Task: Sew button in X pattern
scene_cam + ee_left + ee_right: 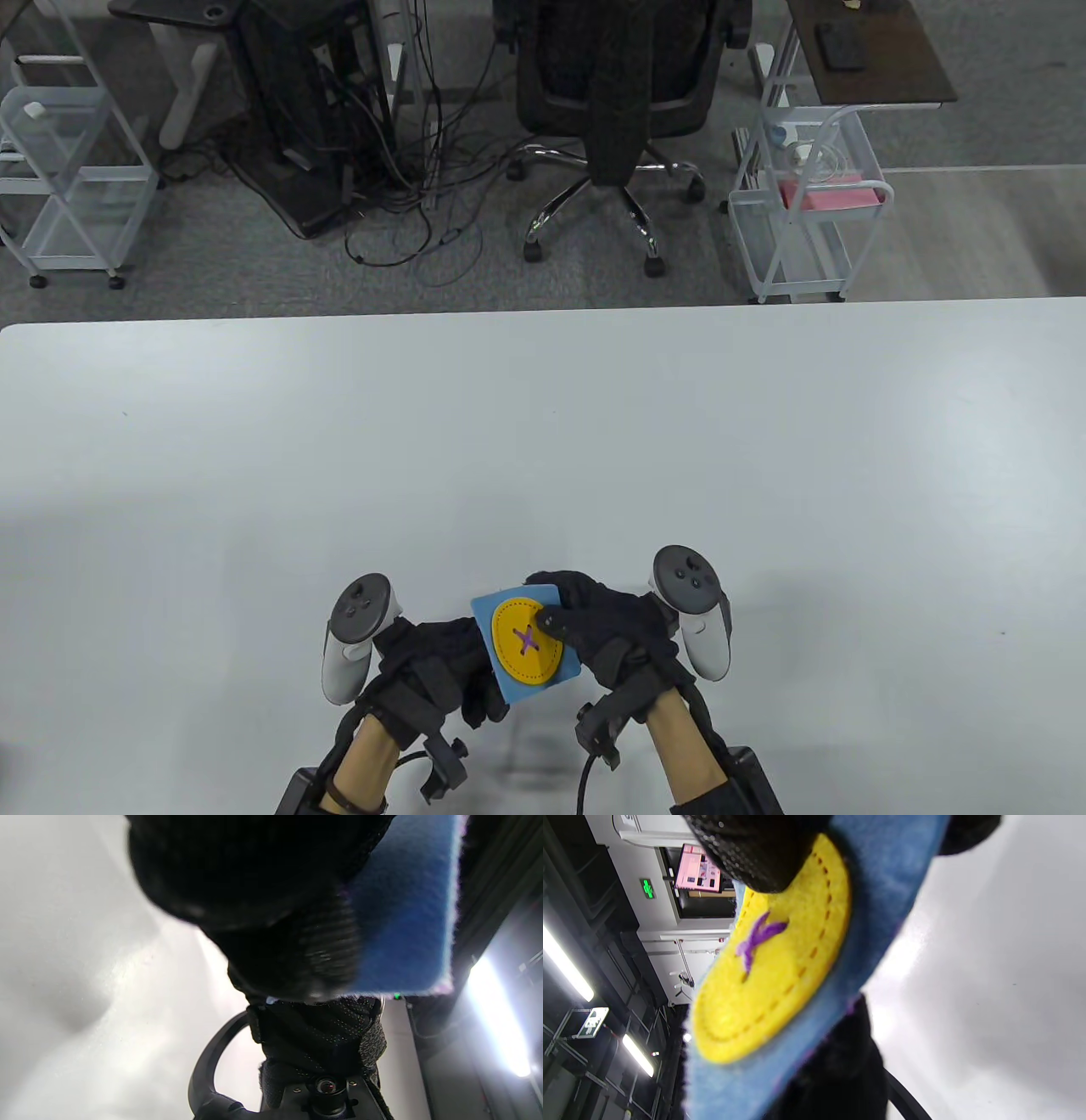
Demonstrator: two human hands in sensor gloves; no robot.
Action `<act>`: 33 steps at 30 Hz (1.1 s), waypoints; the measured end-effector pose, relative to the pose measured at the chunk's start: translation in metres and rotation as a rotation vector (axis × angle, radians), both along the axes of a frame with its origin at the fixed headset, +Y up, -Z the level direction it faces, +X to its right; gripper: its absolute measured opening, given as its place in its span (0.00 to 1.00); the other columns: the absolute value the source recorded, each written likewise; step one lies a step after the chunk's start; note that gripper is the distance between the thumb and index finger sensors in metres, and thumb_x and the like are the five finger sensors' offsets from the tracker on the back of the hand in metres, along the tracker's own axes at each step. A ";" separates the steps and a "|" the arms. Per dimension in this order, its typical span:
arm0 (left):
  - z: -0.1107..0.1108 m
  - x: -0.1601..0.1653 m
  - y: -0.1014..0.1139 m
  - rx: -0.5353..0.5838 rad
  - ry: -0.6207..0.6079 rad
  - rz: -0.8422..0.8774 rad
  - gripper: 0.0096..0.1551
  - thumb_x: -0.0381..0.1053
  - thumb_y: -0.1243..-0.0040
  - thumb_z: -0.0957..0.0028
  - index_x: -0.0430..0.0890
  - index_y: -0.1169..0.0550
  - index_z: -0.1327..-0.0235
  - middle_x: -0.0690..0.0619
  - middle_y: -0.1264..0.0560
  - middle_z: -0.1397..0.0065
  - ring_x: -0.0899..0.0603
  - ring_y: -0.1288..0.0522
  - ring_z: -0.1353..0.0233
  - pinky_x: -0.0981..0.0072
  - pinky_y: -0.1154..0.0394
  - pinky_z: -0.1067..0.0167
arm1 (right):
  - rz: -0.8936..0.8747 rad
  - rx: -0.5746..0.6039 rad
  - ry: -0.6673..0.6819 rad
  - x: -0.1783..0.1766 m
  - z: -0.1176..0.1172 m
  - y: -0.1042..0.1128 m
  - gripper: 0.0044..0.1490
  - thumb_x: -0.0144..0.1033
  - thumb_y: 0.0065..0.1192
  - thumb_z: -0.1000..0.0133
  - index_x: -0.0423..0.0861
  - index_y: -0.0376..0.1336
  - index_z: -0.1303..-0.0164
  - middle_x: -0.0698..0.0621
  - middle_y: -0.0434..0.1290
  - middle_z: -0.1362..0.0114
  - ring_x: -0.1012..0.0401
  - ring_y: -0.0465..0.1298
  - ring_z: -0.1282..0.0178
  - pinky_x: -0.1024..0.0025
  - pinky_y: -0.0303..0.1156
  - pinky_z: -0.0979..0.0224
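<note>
**Felt button held up above the near edge of the table**

A wide white table (543, 441) fills the lower part of the table view, with an office chair (615, 110) and a white wire cart (802, 204) on the grey floor beyond its far edge. At the table's near edge, both gloved hands hold a blue felt square (519, 643) between them. The left hand (433, 671) grips the square's left side, its fingers mostly behind the felt. The right hand (615, 632) pinches the square's right side, thumb pressed onto the yellow felt button (528, 641). The button lies on the middle of the square, ringed by a dashed seam. At its centre sits a purple thread X (527, 641).
</note>
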State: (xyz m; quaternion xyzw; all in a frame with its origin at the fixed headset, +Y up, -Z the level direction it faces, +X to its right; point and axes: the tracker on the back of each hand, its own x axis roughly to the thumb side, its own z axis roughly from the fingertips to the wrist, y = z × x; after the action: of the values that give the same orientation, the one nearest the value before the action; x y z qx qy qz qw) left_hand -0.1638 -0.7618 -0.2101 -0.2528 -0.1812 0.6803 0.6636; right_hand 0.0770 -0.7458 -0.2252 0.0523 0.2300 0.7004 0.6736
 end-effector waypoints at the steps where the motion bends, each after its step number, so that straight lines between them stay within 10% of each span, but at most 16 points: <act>1: 0.000 -0.003 0.002 0.021 0.021 -0.025 0.24 0.44 0.46 0.35 0.26 0.21 0.42 0.40 0.12 0.57 0.49 0.09 0.68 0.78 0.10 0.74 | -0.013 -0.014 -0.023 0.003 0.000 0.000 0.28 0.31 0.63 0.42 0.46 0.62 0.30 0.43 0.73 0.33 0.52 0.79 0.51 0.60 0.74 0.52; 6: 0.004 -0.023 0.026 0.243 0.254 -0.274 0.31 0.45 0.49 0.33 0.27 0.34 0.25 0.26 0.25 0.33 0.27 0.18 0.42 0.47 0.17 0.49 | -0.030 -0.111 -0.128 0.017 -0.006 0.000 0.28 0.31 0.61 0.39 0.47 0.61 0.28 0.44 0.72 0.32 0.51 0.77 0.45 0.57 0.72 0.45; 12: 0.016 -0.031 0.055 0.634 0.402 -0.762 0.40 0.53 0.55 0.31 0.33 0.50 0.17 0.24 0.54 0.17 0.14 0.54 0.25 0.19 0.46 0.36 | 0.288 -0.195 -0.299 0.033 -0.038 0.008 0.29 0.34 0.59 0.36 0.52 0.56 0.24 0.48 0.69 0.28 0.53 0.74 0.39 0.58 0.70 0.37; 21: 0.022 -0.013 0.055 0.773 0.363 -1.115 0.42 0.58 0.58 0.32 0.37 0.53 0.16 0.24 0.62 0.17 0.16 0.66 0.25 0.16 0.61 0.40 | 0.634 -0.368 -0.304 0.028 -0.081 -0.009 0.33 0.33 0.56 0.35 0.54 0.50 0.20 0.50 0.64 0.24 0.54 0.72 0.33 0.60 0.69 0.31; 33: 0.022 -0.006 0.050 0.743 0.316 -1.108 0.42 0.58 0.57 0.32 0.36 0.53 0.16 0.23 0.61 0.18 0.15 0.65 0.25 0.15 0.62 0.41 | 1.013 -0.318 -0.315 0.010 -0.079 -0.016 0.34 0.35 0.55 0.34 0.56 0.47 0.19 0.50 0.63 0.23 0.54 0.70 0.33 0.58 0.65 0.27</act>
State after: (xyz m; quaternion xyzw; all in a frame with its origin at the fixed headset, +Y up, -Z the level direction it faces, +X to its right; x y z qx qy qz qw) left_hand -0.1702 -0.7116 -0.1884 0.0383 -0.1473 0.1617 0.9750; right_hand 0.0868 -0.7620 -0.3045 -0.2725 0.2258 0.8929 0.2783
